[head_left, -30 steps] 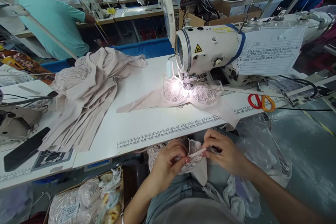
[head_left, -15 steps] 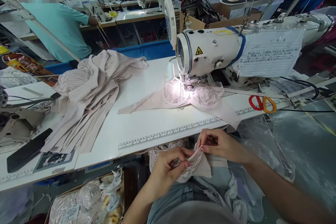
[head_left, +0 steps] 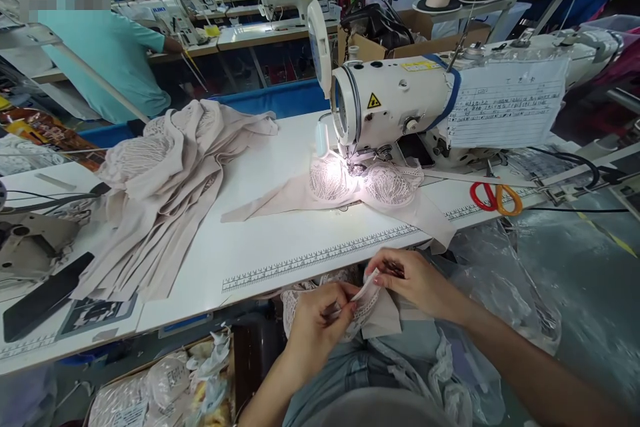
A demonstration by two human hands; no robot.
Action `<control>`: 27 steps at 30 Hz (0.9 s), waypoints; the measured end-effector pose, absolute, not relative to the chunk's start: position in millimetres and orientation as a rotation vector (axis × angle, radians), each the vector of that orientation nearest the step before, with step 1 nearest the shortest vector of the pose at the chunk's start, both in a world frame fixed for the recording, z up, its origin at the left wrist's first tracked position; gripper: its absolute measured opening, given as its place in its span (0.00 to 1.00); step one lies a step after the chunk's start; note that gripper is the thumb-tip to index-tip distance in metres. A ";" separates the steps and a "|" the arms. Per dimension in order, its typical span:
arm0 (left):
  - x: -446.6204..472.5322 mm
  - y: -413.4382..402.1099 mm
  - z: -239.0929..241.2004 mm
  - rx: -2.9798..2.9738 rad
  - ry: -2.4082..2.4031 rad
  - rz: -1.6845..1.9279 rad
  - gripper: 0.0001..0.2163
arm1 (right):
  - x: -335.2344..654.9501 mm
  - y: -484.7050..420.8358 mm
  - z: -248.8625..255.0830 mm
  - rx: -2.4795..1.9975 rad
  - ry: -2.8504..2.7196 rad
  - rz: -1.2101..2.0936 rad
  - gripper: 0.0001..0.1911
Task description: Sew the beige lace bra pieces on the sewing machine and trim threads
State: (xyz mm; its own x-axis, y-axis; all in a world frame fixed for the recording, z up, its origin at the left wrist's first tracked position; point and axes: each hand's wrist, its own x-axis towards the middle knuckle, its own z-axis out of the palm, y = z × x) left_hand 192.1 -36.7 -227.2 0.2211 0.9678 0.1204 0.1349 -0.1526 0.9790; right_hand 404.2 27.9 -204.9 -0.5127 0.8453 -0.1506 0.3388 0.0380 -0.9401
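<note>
Left hand (head_left: 317, 323) and right hand (head_left: 413, 280), each drawn into a pinch of thumb and fingers on a pale edge of the lace garment (head_left: 367, 311), which is gathered above the lap (head_left: 345, 373), just below the front of the white table (head_left: 240, 243). The fingers hide part of that edge; how firmly it is gripped cannot be told. Possible faults, by inference: the narrow edge could twist or slip if one pinch loosens; the openwork could stretch if the hands pull unevenly. Beyond, a second garment (head_left: 390, 185) lies brightly lit beneath the needle area of the sewing machine (head_left: 395, 100). Its right wing hangs over the table's front near the right hand, where a raised wrist might catch and drag it. The table's edge stands between lap and machine. To the right, scissors (head_left: 495, 199) with red and orange handles; to the left, a heap of similar garments (head_left: 165, 193) and a dark flat object (head_left: 45, 297). Below left, a box (head_left: 231, 380) of plastic-wrapped goods (head_left: 163, 380).
</note>
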 end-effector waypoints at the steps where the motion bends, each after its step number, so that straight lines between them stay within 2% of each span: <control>1: 192.2 -36.6 -228.4 1.560 1.101 1.077 0.13 | 404.5 28.6 -204.6 -1.199 -1.897 1.477 0.09; 5: 185.5 -36.1 -237.4 1.699 1.243 1.114 0.10 | 409.0 25.8 -200.6 -1.063 -1.774 1.601 0.11; 8: 171.3 -35.7 -242.1 1.852 1.247 0.969 0.08 | 416.1 19.0 -196.1 -0.930 -1.634 1.692 0.11; 13: 144.0 -38.0 -241.4 1.945 1.127 0.782 0.12 | 430.7 9.0 -194.6 -0.743 -1.592 1.645 0.07; 18: 127.3 -43.1 -244.9 1.630 1.307 0.959 0.09 | 437.1 6.4 -201.8 -0.762 -1.517 1.593 0.10; 23: 125.2 -43.1 -251.7 1.216 1.254 1.140 0.11 | 437.0 14.0 -209.8 -0.917 -1.452 1.540 0.14; 27: 130.2 -41.6 -253.8 1.099 1.237 1.311 0.09 | 436.1 19.6 -213.1 -1.047 -1.485 1.564 0.17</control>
State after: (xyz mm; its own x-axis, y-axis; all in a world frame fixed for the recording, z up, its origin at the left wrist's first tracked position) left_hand 130.2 -41.6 -253.8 -0.1043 0.9945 -0.0130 -0.0709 0.0056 0.9975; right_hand 436.1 19.6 -213.1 -0.4050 0.9113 -0.0749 0.0275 -0.0697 -0.9972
